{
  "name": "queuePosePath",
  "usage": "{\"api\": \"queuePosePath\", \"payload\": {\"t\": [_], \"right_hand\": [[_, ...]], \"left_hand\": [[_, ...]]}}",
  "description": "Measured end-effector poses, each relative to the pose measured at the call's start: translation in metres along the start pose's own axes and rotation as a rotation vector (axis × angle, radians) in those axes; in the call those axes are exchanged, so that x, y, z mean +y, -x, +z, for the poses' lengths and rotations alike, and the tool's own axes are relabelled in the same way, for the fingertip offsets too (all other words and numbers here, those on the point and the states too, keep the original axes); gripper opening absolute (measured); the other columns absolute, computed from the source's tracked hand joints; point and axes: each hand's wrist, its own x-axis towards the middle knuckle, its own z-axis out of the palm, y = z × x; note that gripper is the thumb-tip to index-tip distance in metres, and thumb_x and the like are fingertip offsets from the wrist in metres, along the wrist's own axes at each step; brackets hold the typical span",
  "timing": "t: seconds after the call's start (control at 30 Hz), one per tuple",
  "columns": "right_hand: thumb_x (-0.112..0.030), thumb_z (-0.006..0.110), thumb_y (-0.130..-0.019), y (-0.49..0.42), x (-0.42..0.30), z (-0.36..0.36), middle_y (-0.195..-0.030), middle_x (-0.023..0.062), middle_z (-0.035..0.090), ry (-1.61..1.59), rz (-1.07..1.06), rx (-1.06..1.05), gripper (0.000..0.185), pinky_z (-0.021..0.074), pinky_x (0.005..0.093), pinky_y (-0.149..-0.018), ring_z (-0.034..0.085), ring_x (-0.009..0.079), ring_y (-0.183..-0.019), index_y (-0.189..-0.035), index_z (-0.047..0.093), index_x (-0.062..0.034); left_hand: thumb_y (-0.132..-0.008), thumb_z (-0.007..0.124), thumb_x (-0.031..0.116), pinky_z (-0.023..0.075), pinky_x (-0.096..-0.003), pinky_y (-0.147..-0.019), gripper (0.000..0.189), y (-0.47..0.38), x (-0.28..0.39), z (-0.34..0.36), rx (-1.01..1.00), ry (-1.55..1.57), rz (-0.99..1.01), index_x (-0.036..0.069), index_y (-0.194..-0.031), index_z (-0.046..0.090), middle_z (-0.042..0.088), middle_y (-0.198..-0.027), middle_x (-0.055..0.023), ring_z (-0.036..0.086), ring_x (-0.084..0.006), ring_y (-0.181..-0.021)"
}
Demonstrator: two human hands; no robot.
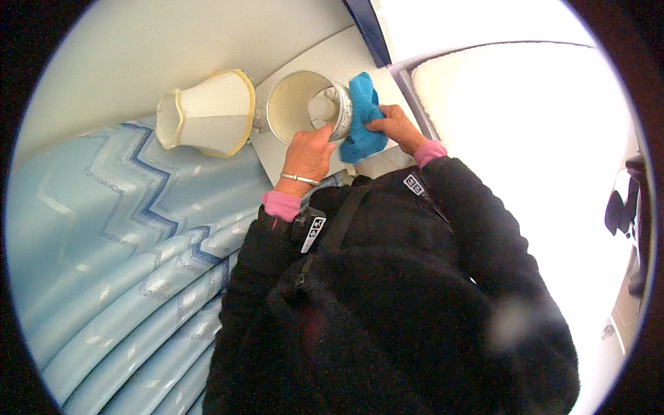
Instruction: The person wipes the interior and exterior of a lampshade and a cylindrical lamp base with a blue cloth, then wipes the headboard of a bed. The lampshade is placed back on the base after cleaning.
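Note:
Over the white bedside table top sits a round lampshade (293, 104) with a pale inside and a patterned silver outer wall. Its wide opening faces up, and a white bulb (321, 108) shows within. My left hand (311, 155) grips the near rim of this shade. In my right hand (397, 124) is a blue cloth (363, 122), bunched against the shade's right outer side. Left of it, a second, cream lampshade (215, 114) with yellow trim tilts sideways. The lamp bases are mostly hidden.
The white table top (342, 52) stands in the corner by a pale wall (218, 36). A light blue zigzag-patterned curtain (119, 197) hangs at the left. To the right is a bed with an overexposed white cover (498, 114) and a grey frame edge (415, 98).

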Motion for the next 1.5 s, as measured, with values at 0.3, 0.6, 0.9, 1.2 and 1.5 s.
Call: {"api": "queuePosePath", "payload": {"t": [0.3,0.6,0.9,1.2,1.5], "right_hand": [[-0.015,0.066,-0.072,-0.003,0.022,-0.005,-0.080,0.0148,0.065,-0.069,-0.108,-0.027,0.029,0.0490,0.0334,-0.069,0.063,0.0207,-0.077,-0.090,0.065,0.0083],[-0.023,0.070,-0.069,0.002,0.040,-0.006,-0.081,0.0238,0.066,0.667,-0.192,-0.094,0.029,0.0505,0.0438,-0.066,0.063,0.0401,-0.073,-0.084,0.066,0.0014],[-0.025,0.070,-0.069,0.013,0.004,0.008,-0.082,0.0252,0.067,0.615,0.078,0.016,0.037,0.0515,0.0380,-0.073,0.067,0.0339,-0.076,-0.086,0.067,0.0081],[-0.017,0.069,-0.077,0.034,-0.018,-0.003,-0.071,0.0033,0.064,-0.229,-0.185,-0.274,0.019,0.0431,0.0285,-0.056,0.056,0.0096,-0.064,-0.084,0.068,0.0004],[-0.021,0.073,-0.069,0.036,-0.008,0.000,-0.068,0.0151,0.064,-0.012,-0.197,-0.219,0.030,0.0485,0.0354,-0.060,0.061,0.0210,-0.063,-0.079,0.066,0.0062]], "left_hand": [[-0.084,0.064,0.016,0.0450,-0.0457,-0.079,0.030,0.008,-0.008,-0.003,0.017,-0.024,0.007,0.004,-0.111,0.061,0.065,-0.092,-0.0194,0.059,-0.0385,-0.089],[-0.085,0.062,0.016,0.0460,-0.0469,-0.075,0.024,0.010,-0.010,-0.002,0.049,0.030,0.023,0.005,-0.107,0.061,0.064,-0.087,-0.0200,0.060,-0.0402,-0.084],[-0.089,0.059,0.021,0.0463,-0.0495,-0.065,0.024,0.005,-0.005,0.006,0.029,-0.011,-0.063,0.007,-0.109,0.061,0.064,-0.080,-0.0213,0.061,-0.0416,-0.075],[-0.088,0.060,0.019,0.0462,-0.0496,-0.067,0.025,-0.003,-0.001,0.006,-0.030,0.014,-0.074,0.007,-0.110,0.061,0.064,-0.084,-0.0220,0.061,-0.0414,-0.078],[-0.082,0.066,0.012,0.0461,-0.0427,-0.087,0.031,0.017,-0.022,-0.010,0.011,-0.003,-0.009,0.007,-0.112,0.064,0.068,-0.097,-0.0155,0.062,-0.0355,-0.090]]}}
